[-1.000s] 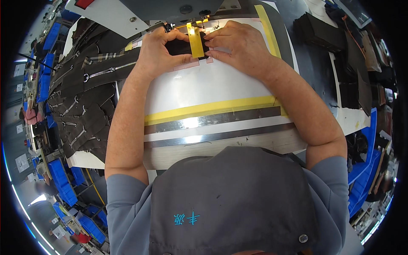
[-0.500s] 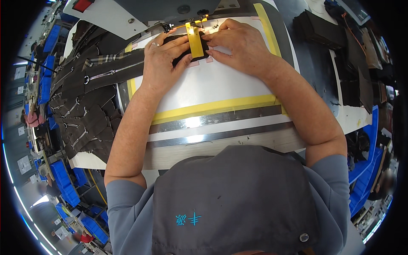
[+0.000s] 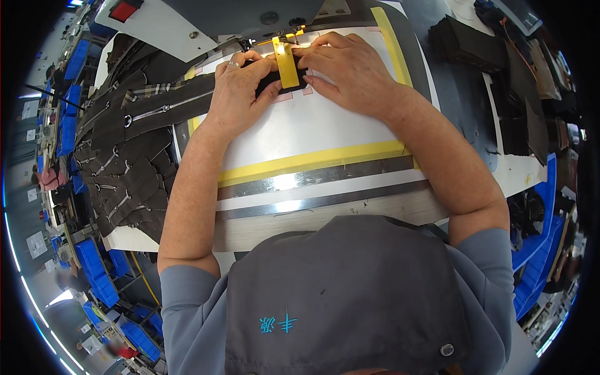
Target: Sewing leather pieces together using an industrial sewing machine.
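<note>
Under the head of a sewing machine point(image 3: 231, 22), a dark fabric strip with a metal zipper point(image 3: 181, 104) runs from the left to a narrow yellow plate point(image 3: 287, 65). My left hand point(image 3: 240, 87), a ring on one finger, grips the strip just left of the plate, its fingers bent and thumb on the near side. Right of the plate, my right hand point(image 3: 350, 69) has its fingers curled at the strip's short end, thumb near the close edge. The fingertips of both hands are partly hidden by the plate and the strip. The needle area is too small to make out.
A heap of dark zippered pieces point(image 3: 125, 162) hangs over the table's left side. Yellow tape point(image 3: 312, 164) borders the white work sheet point(image 3: 300, 134). At the right lie stacked dark pieces point(image 3: 469, 44), with a blue bin point(image 3: 537, 237) below. A grey cap point(image 3: 344, 294) fills the lower middle.
My left fingers have drawn up and bent more, where they lay flatter before. My right fingers have shifted slightly left, over the strip's end. The strip stays under the yellow plate.
</note>
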Action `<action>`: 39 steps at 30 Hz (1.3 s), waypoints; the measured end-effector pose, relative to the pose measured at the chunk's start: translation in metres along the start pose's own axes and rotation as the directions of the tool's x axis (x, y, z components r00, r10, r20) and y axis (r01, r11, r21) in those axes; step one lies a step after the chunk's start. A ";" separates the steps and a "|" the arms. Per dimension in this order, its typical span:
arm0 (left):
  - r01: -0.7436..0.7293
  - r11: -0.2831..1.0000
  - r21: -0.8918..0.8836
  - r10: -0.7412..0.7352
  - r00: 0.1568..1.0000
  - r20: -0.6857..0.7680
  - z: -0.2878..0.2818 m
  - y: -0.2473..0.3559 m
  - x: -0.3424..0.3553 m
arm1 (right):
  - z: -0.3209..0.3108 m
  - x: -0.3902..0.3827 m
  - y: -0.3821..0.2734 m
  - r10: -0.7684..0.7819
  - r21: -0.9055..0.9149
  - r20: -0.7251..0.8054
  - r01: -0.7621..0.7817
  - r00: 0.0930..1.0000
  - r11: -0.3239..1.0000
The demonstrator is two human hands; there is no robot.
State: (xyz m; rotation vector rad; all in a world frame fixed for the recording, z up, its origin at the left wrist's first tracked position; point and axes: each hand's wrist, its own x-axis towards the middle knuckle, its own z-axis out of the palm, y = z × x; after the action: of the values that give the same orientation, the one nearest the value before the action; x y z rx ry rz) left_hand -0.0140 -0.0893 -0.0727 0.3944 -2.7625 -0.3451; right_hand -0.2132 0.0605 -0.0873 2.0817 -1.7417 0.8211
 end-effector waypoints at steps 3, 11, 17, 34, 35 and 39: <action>-0.005 1.000 0.002 0.005 1.000 -0.001 -0.001 -0.001 0.001 | -0.004 0.002 -0.005 0.043 -0.012 0.114 -0.042 0.993 0.999; 0.006 1.000 -0.013 -0.007 0.999 -0.054 0.002 -0.003 -0.002 | -0.004 0.000 -0.008 0.116 -0.024 0.177 -0.114 0.977 0.993; -0.006 1.000 -0.017 0.005 0.998 -0.056 0.002 -0.002 -0.001 | 0.000 -0.003 -0.003 0.026 -0.078 0.080 -0.020 0.996 0.997; -0.004 0.989 -0.148 -0.009 0.996 -0.090 -0.005 -0.009 -0.008 | -0.006 -0.006 -0.001 0.077 -0.016 0.180 -0.075 0.981 0.997; 0.021 0.985 -0.172 -0.037 0.996 -0.087 -0.005 -0.008 -0.009 | -0.005 -0.007 0.000 0.078 -0.015 0.179 -0.076 0.981 0.997; 0.067 0.965 -0.254 -0.092 0.992 -0.086 -0.004 -0.007 -0.010 | -0.006 -0.010 0.004 -0.005 -0.016 0.054 0.005 0.999 1.000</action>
State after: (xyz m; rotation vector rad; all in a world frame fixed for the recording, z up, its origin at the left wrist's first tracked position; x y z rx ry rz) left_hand -0.0021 -0.0939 -0.0743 0.4449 -2.5710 -0.6691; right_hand -0.2193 0.0711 -0.0894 2.1156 -1.7637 0.7542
